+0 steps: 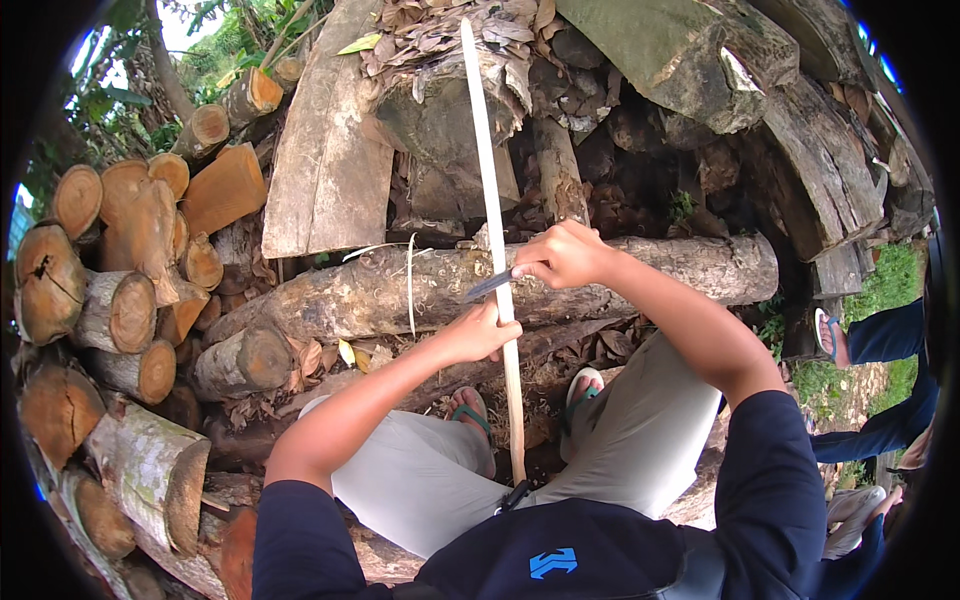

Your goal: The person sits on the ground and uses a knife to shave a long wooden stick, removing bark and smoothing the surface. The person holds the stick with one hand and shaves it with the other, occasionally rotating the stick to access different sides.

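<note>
A long pale stick [482,130], peeled and tapering to its far end, runs from between my knees away over a log [650,268]. My left hand [474,334] is closed around it on the near side of the log. In my right hand [564,256] is a knife [487,287], its dark blade lying across the stick just beyond my left hand. The knife's handle is hidden inside my fist. A thin pale shaving [411,285] hangs over the log, left of the stick.
Cut logs [130,312] are stacked on the left. A broad plank [332,150] leans beyond the log, beside a stump [440,115] topped with dry leaves. Large timber pieces [820,160] lie at the far right. Another person's leg [885,332] shows at the right edge.
</note>
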### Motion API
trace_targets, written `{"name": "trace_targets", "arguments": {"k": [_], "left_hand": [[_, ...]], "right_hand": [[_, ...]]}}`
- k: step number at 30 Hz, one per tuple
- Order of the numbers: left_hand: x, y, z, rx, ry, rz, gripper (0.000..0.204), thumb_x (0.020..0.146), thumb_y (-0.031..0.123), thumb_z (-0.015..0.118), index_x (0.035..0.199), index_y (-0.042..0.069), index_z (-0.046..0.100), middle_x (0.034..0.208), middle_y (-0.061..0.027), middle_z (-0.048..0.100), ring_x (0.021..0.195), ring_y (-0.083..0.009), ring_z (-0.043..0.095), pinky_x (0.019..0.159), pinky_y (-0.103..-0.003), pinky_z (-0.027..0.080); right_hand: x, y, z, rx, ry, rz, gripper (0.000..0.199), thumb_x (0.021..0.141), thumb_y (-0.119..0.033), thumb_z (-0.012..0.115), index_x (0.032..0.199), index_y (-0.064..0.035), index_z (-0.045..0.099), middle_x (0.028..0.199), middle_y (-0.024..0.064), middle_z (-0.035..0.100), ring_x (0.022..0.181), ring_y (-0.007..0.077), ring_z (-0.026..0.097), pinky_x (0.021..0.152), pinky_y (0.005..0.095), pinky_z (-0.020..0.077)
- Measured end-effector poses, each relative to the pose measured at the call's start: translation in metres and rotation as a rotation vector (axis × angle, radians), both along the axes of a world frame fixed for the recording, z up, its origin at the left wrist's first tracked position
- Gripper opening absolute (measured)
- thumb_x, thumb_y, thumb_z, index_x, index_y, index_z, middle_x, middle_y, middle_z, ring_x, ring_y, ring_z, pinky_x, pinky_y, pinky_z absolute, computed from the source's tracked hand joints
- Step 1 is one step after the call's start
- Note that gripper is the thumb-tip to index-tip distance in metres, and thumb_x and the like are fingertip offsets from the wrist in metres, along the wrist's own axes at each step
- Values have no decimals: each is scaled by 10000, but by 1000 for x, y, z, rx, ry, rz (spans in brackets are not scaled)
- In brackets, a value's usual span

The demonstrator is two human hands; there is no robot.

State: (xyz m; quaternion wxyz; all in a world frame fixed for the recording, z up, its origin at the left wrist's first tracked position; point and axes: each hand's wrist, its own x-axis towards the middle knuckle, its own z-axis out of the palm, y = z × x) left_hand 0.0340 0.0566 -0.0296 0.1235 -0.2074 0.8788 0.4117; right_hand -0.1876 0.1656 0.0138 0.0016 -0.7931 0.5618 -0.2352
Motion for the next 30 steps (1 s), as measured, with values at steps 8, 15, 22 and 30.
{"name": "trace_targets", "arguments": {"k": [8,15,22,30], "left_hand": [[-2,5,7,-10,253,152,478,978,286,718,1246,-48,507,947,-179,741,793,-217,736,662,-357,584],[-10,5,12,301,210,63,351,1064,170,564,1361,1,485,1105,-136,735,986,-187,718,728,-333,619],[-13,-21,-5,566,128,-83,392,1105,251,491,1431,74,363,1209,-137,697,1062,-225,711,887,-387,585],[-12,6,-40,592,363,128,209,1068,144,420,1180,60,265,878,-100,548,616,-242,693,591,-383,601]], "right_hand": [[-89,-2,-6,-353,-776,-748,317,1029,-295,638,924,1,679,614,68,491,590,115,424,550,342,392],[-79,14,-13,-228,-645,-744,352,1034,-342,628,912,-13,660,648,114,545,587,183,451,578,380,414],[-24,15,20,81,-507,-841,625,1041,-598,466,809,-71,709,612,125,632,652,346,661,654,464,485],[-39,-10,46,-1,-196,-765,626,1037,-598,468,827,-56,699,658,193,633,713,444,644,654,524,484]]}}
